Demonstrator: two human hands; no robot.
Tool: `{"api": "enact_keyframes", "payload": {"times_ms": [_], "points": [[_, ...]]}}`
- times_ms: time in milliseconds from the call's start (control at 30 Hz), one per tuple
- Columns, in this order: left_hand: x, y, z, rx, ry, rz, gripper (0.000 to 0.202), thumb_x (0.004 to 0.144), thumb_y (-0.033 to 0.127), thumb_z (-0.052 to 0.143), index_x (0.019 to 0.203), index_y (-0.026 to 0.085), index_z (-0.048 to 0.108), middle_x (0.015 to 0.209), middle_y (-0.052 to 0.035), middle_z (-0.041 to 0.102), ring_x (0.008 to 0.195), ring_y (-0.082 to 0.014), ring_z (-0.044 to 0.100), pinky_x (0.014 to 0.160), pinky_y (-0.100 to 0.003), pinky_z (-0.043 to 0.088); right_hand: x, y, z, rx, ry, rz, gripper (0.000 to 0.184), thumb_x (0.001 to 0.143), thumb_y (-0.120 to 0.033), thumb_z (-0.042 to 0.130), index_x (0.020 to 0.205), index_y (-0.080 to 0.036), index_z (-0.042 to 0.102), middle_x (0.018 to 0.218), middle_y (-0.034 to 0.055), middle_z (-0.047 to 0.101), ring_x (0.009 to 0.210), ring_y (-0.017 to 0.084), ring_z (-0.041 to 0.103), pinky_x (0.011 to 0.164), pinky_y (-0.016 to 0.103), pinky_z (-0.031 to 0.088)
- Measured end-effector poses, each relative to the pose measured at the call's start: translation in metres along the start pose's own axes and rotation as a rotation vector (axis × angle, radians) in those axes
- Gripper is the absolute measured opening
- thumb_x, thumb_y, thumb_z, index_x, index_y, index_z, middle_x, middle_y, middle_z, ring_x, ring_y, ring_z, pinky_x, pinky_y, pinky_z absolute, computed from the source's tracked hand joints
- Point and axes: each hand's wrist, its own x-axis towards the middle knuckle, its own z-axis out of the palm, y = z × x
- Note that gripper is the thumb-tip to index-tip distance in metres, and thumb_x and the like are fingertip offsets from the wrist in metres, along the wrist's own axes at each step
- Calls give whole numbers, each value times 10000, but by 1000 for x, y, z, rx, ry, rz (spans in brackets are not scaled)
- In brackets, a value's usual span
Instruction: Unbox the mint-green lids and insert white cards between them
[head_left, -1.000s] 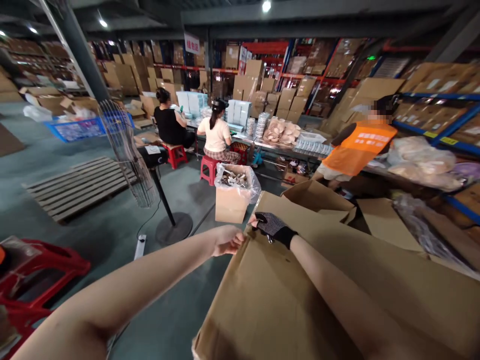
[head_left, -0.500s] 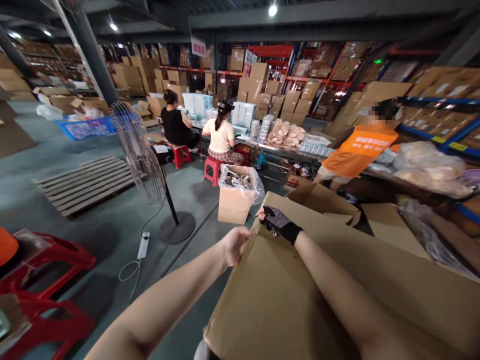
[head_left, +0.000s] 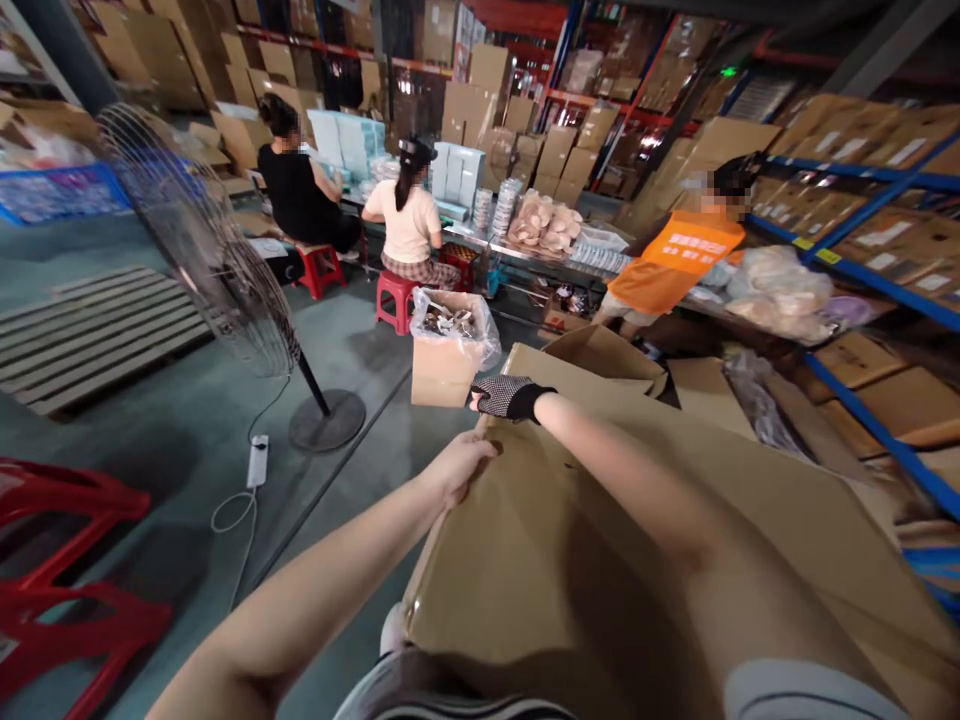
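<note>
A large flattened brown cardboard sheet (head_left: 540, 560) lies across my front, reaching from my waist out to the right. My bare left hand (head_left: 461, 465) grips its left edge, fingers curled over the board. My right hand (head_left: 510, 397), in a black fingerless mesh glove, is closed on the sheet's far corner. Both forearms stretch forward along the cardboard.
A standing fan (head_left: 202, 250) with a round base and a power strip (head_left: 257, 460) sit on the floor to the left. Ahead stands a bag-lined carton (head_left: 448, 352). Three people work at a long table (head_left: 540, 262). Red stools (head_left: 60, 560), a wooden pallet (head_left: 90, 330) and blue racks (head_left: 862, 300) surround me.
The view has tipped down and swung left. My hands keep their grip on the cardboard, which now sits a little nearer and lower in view.
</note>
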Motion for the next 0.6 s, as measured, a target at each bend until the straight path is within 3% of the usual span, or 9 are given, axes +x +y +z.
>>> {"api": "enact_keyframes", "payload": {"times_ms": [100, 333, 500, 600], "points": [[0, 1, -1, -10, 8, -19, 299, 490, 175, 626, 786, 140, 599, 717, -64, 649, 600, -178, 599, 593, -287, 505, 3, -3, -2, -147, -105, 14, 252, 960, -324, 516, 1063, -111, 599, 973, 28, 595, 682, 28, 404, 644, 158, 249], [1, 1, -1, -39, -62, 5, 309, 536, 184, 609, 843, 150, 616, 732, -58, 650, 636, -188, 625, 606, -283, 498, 6, -4, -2, -379, -184, -113, 215, 945, -289, 496, 1051, -132, 597, 1037, 31, 576, 759, 62, 413, 672, 165, 229], [1, -7, -10, -20, -51, 19, 321, 564, 181, 625, 882, 133, 621, 787, -74, 666, 678, -196, 631, 634, -283, 487, 7, -19, 1, -400, -227, -152, 186, 922, -215, 518, 1037, -116, 625, 1047, 52, 575, 768, 62, 403, 683, 173, 219], [-3, -11, -9, -32, -142, 65, 319, 597, 169, 634, 913, 126, 633, 821, -79, 671, 699, -195, 635, 662, -284, 480, 5, -16, 2, -335, -292, -158, 134, 913, -201, 535, 952, -99, 612, 961, 33, 586, 715, 46, 392, 659, 171, 238]]}}
